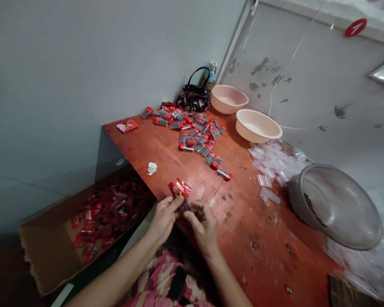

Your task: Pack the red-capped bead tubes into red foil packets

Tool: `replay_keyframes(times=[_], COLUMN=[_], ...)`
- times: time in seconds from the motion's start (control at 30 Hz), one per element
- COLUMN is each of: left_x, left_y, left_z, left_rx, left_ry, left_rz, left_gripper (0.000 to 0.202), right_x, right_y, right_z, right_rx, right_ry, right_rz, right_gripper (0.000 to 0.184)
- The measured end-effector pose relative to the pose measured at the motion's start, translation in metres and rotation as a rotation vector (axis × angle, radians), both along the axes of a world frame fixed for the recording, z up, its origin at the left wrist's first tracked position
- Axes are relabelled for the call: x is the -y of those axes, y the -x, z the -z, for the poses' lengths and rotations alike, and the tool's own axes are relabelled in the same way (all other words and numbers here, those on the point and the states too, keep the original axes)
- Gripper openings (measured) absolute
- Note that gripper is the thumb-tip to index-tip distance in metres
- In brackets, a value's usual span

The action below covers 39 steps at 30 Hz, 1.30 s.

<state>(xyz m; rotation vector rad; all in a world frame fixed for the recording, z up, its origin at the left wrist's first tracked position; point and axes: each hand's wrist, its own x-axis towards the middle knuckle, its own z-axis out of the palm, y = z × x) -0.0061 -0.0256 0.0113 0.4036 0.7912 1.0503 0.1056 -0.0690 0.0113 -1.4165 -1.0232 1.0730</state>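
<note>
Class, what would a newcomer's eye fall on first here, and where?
A spill of red-capped clear tubes dominates the middle of the reddish wooden table. Nearer the camera, the left hand and right hand hold a red packet at the table's near edge. A cardboard box of red packets sits on the left, and a steel basin tilts at the right.
</note>
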Motion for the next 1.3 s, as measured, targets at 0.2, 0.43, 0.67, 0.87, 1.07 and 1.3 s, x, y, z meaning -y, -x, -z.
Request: replay_keyframes(times=[0.2, 0.43, 0.67, 0.87, 1.07, 1.3], left_x=[-0.002, -0.004, 0.005, 0.009, 0.009, 0.014], left_y=[0.000, 0.003, -0.007, 0.000, 0.007, 0.048], left_z=[0.007, 0.001, 0.005, 0.007, 0.005, 0.005], left_rx=[0.004, -0.042, -0.011, 0.053, 0.110, 0.114], left_ry=[-0.006, -0.014, -0.031, 0.023, 0.022, 0.041], left_rz=[0.038, -0.001, 0.067, 0.132, 0.251, -0.200], left_gripper=[0.016, 0.017, 0.015, 0.015, 0.018, 0.031], right_x=[0.001, 0.007, 0.003, -0.003, -0.017, -0.021], right_y=[0.006, 0.002, 0.008, 0.007, 0.002, 0.010], right_z=[0.006, 0.003, 0.006, 0.008, 0.007, 0.000], right_rx=[-0.283, -0.006, -0.306, -0.430, -0.249, -0.323], right_ry=[0.072, -0.010, 0.046, 0.082, 0.041, 0.045], right_rz=[0.014, -0.003, 0.080, 0.064, -0.049, -0.149], right_gripper=[0.018, 0.013, 0.015, 0.024, 0.036, 0.033])
